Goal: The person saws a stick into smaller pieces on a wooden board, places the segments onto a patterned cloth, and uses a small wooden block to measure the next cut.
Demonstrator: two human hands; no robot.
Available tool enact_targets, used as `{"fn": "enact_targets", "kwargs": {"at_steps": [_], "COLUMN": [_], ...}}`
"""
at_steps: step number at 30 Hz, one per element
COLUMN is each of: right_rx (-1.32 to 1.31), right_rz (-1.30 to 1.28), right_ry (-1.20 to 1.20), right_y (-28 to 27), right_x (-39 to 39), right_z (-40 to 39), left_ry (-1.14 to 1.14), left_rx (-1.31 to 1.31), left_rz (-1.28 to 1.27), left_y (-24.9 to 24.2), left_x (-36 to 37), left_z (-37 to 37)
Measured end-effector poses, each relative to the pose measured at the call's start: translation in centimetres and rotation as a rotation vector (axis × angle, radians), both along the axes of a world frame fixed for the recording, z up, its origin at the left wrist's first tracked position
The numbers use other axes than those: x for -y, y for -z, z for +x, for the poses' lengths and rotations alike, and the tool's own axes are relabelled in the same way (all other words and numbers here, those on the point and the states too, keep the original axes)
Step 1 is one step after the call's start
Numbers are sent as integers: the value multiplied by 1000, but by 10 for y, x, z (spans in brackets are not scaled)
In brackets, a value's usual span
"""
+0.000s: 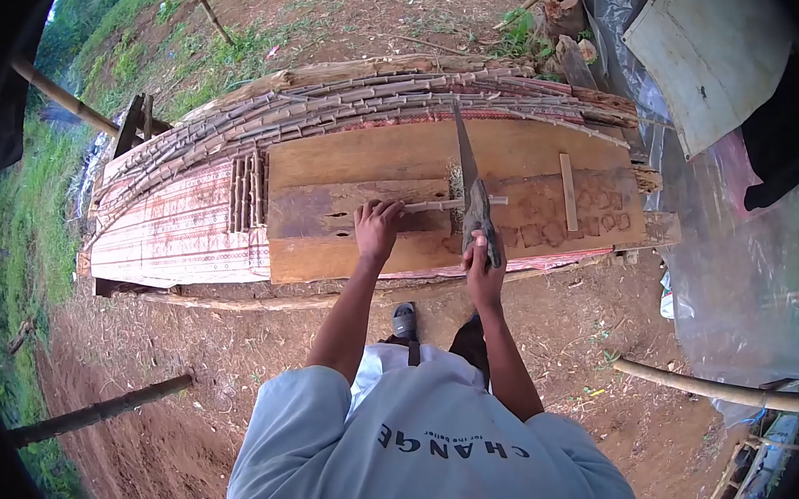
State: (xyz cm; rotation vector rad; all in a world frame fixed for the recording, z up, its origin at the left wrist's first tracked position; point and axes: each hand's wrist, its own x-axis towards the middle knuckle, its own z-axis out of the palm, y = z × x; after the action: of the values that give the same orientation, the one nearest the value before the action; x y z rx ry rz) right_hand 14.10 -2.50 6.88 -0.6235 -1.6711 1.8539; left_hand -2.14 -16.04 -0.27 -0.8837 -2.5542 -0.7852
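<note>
My left hand (378,230) is closed around a short, jointed, cane-like stem (429,207), pressing it down on the wooden board (346,163). The stem lies crosswise, its free end pointing right. In my right hand (483,260) is the handle of a handsaw (466,158), whose blade points away from me. The saw crosses over the stem, right of my left hand. Pale sawdust (456,177) is scattered on the board beside the blade. Several short stem pieces (247,194) lie side by side at the board's left edge.
Long stems (332,107) are piled along the table's far side. A thin wooden strip (569,191) rests on the board's right part. Patterned cloth (163,226) covers the table's left. Plastic sheeting (748,269) hangs at the right, and poles (102,411) stand around.
</note>
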Motion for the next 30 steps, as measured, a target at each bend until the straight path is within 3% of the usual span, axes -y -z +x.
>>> {"fn": "enact_targets", "kwargs": {"at_steps": [6, 8, 12, 17, 26, 30], "right_rx": [23, -88, -36, 52, 82, 99], "right_rz": [-198, -262, -186, -4, -60, -75], "right_ry": [21, -48, -148, -43, -25, -33], "right_y": [-4, 11, 21, 25, 45, 49], "right_x": [0, 0, -3, 2, 4, 8], "right_z": [-2, -1, 0, -1, -3, -3], "left_ry": [41, 44, 37, 56, 84, 129], "left_rx": [30, 40, 103, 114, 196, 22], "left_rz": [9, 22, 72, 119, 155, 220], "left_y": [3, 6, 10, 13, 15, 24], "left_x": [-6, -7, -16, -28, -40, -40], "left_z": [-2, -1, 4, 6, 4, -1]}}
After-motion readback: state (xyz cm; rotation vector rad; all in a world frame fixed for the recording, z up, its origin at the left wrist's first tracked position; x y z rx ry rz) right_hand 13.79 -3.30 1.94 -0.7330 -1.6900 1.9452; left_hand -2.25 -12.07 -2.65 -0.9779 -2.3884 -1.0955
